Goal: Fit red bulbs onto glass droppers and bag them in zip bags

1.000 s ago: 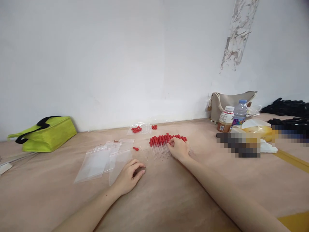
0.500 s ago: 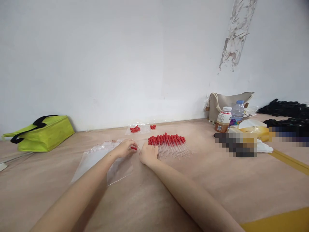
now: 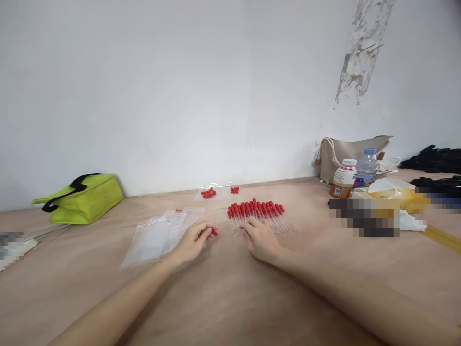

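My left hand (image 3: 194,241) is closed around a dropper with a red rubber bulb (image 3: 214,232); the bulb pokes out past the fingertips and the glass part is hidden. To its right, a row of droppers (image 3: 257,208) lies side by side, red bulbs toward the wall and clear tubes toward me. My right hand (image 3: 262,239) rests over the tubes at the row's left part, fingers reaching forward and slightly apart. Its thumb is hard to see, and no dropper shows lifted in it. Clear zip bags (image 3: 149,242) lie flat, overlapping, left of my left hand.
Near the wall lies a clear bag (image 3: 223,193) with red bulbs and tubes. A lime-green bag (image 3: 86,199) stands left. At right are a drink bottle (image 3: 344,179), a water bottle (image 3: 367,166), a beige bag (image 3: 327,156) and black items (image 3: 435,159).
My right hand has moved right, away from my left hand, onto the tubes of the row. My left hand has come nearer to me, still with the dropper. The view has shifted slightly.
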A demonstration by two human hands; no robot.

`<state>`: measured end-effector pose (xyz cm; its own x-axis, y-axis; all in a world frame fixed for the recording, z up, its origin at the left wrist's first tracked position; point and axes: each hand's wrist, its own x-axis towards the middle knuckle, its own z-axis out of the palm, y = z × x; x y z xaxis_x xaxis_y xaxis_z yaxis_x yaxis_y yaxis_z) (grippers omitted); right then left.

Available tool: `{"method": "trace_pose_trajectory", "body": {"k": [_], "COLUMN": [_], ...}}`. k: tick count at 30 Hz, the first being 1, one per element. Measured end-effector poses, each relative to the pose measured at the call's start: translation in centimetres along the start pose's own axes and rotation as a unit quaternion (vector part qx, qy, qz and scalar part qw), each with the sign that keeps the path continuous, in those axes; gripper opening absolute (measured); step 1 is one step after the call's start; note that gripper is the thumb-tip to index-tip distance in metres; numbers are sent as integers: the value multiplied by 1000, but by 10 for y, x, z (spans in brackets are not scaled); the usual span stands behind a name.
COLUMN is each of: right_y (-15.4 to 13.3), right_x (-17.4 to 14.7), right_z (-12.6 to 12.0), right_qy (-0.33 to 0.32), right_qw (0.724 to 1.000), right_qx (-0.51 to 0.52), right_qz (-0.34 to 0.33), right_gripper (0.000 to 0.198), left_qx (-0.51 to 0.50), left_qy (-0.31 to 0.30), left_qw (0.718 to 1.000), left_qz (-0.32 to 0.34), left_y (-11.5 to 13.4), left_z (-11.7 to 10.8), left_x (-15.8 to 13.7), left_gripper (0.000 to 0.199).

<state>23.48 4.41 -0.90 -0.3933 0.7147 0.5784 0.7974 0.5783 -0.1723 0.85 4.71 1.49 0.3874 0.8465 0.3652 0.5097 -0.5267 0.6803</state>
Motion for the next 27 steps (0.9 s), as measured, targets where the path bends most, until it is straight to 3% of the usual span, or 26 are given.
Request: {"method": "trace_pose_trajectory", "body": {"k": [4,8,16,27], "right_y": [3,-5,-9,-9], "right_x": [-21,-28,-30,-27], "right_z": [-7,-8,-10,-8], "right_qy": [22,26,15,11], "right_qw": [998,994,994,992], "right_qx": [57,97,99,91], "right_qz": [-30,-33,-52,-92], "right_gripper": [22,20,21,22], "left_qx": [-141,-176,12,15], "left_qy": [12,33,-4,-17], "left_qw": [987,980,1000,1000], "left_qz": [-82,-91,7,5], "left_y": [1,-3,12,15], "left_z": [25,39,34,35], "left_x": [-22,-29,-29,-28], "left_gripper": [20,19,21,22]}}
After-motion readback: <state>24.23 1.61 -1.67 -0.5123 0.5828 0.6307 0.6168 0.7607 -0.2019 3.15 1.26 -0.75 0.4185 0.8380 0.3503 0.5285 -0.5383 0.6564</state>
